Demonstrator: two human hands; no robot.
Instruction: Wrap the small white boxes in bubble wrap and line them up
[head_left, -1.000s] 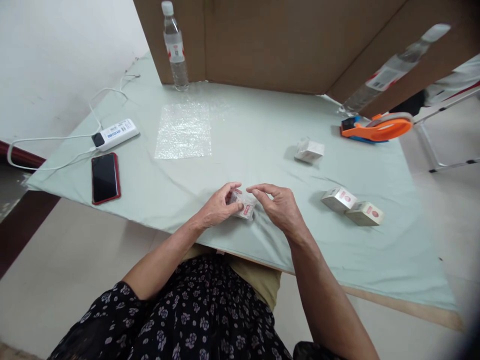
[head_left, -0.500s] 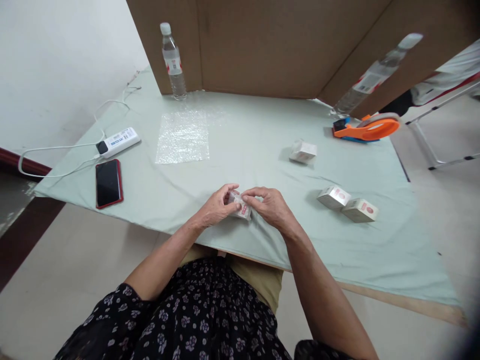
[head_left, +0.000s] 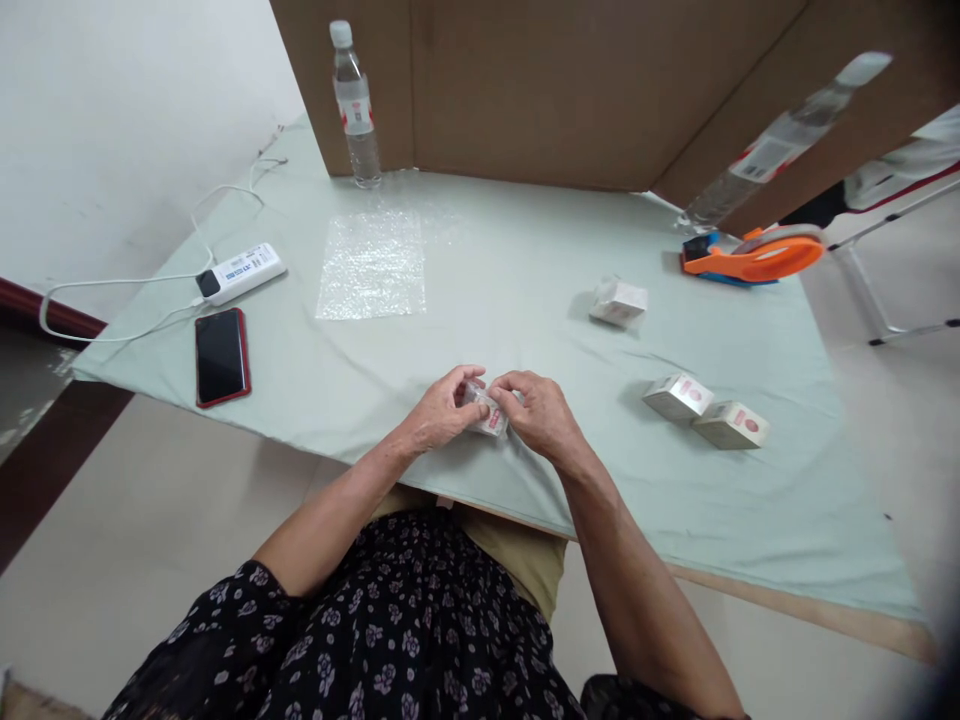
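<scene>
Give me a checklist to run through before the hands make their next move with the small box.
1. Both hands on the small box: ok; left hand and right hand grip it.
2. Box resting on the table cloth: cannot tell.
3. Wrap closed around it: cannot tell, fingers cover it.
4. Bubble wrap sheet lies flat: ok.
5. Tape dispenser on the table: ok, far right.
6. Two bare boxes apart from the hands: ok.

No legible text or labels
</scene>
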